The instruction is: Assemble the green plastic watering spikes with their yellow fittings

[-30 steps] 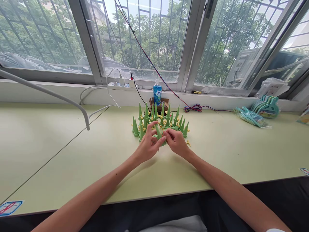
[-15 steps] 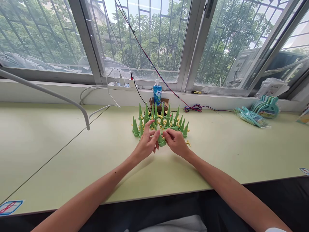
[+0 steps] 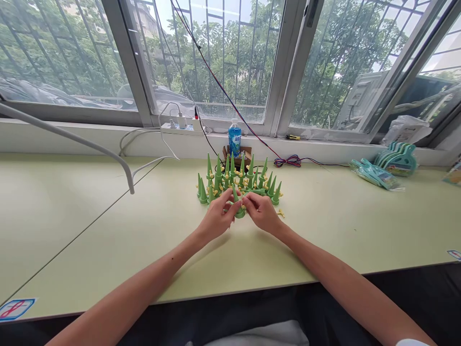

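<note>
My left hand (image 3: 219, 215) holds a green cone (image 3: 236, 196) by its side, its tip pointing up and its round base low between my hands. Against the cone's right side, my right hand (image 3: 261, 211) pinches a small yellow piece (image 3: 243, 205), mostly covered by the fingertips. Just behind my hands stand several green cones (image 3: 277, 193) with yellow pieces on them. One green cone lies on its side (image 3: 256, 191) among them. A loose yellow piece (image 3: 281, 213) rests on the table right of my right hand.
A blue bottle (image 3: 235, 139) stands in a cardboard box (image 3: 247, 153) behind the cones. Coiled red and black cable (image 3: 288, 161) lies near the window wall. Teal packaged items (image 3: 396, 159) are at the back right. A grey-white tube (image 3: 124, 166) hangs over the table's left side.
The green cone in my left hand has become more upright. My left index finger has come down and curled in behind it. My right hand has barely moved.
</note>
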A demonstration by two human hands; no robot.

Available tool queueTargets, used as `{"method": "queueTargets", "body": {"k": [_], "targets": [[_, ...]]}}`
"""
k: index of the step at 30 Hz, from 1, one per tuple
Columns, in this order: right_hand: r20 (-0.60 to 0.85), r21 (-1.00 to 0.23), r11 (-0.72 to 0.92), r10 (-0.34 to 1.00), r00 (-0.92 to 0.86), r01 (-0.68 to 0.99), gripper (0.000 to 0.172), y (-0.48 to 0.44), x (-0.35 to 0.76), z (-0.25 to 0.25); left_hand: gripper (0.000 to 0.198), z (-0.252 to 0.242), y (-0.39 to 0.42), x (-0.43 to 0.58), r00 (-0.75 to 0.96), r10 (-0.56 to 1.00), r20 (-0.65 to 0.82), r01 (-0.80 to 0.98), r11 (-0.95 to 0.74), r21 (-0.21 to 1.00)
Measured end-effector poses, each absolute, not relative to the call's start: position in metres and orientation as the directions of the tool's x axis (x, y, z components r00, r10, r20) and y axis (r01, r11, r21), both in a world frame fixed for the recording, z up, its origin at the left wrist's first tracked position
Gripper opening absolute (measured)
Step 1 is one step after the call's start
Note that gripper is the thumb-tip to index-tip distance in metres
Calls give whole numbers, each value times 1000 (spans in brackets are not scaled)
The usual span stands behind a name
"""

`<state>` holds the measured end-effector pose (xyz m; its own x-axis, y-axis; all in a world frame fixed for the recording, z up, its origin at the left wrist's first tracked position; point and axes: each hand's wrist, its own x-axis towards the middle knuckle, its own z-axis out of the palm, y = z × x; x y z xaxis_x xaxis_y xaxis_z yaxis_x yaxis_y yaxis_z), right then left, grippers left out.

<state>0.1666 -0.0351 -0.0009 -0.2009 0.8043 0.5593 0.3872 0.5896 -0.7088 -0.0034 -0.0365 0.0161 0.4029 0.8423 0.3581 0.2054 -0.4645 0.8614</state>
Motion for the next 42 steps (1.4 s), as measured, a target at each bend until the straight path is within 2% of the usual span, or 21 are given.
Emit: {"method": "queueTargets", "body": {"k": [6,10,14,21,25,28,31,36,42], "targets": [[552,-715,582,810,-199,388,36,-33,168,-2,21,13,-37,-4,395,771,499,361,-630,688],[547,-727,573,816,-186,379,36,-32,167,-3,20,14,-38,-4,428,697,576,382,-717,584],[550,-733,569,818,-167,373,36,-33,166,-2,31,19,-41,-3,405,752,521,322,-650,688],[547,-739,549,827,-129,390,35,-35,166,0,53,18,-36,0,333,901,278,150,-342,928],[556,-731,559,821,-133,393,34,-36,166,1,57,18,-32,0,360,925,120,118,-172,978],[559,-721,563,817,-142,403,34,-37,166,1,56,21,-33,-1,476,879,-33,98,-16,995],[561,-717,565,815,-144,408,33,-37,165,2,54,23,-35,-3,555,826,-102,44,93,995],[581,-701,593,797,-166,395,31,-37,166,2,48,22,-35,-5,547,835,-68,-1,82,997],[602,-664,610,779,-174,433,32,-35,168,1,48,23,-39,-5,498,867,20,112,-87,990]]}}
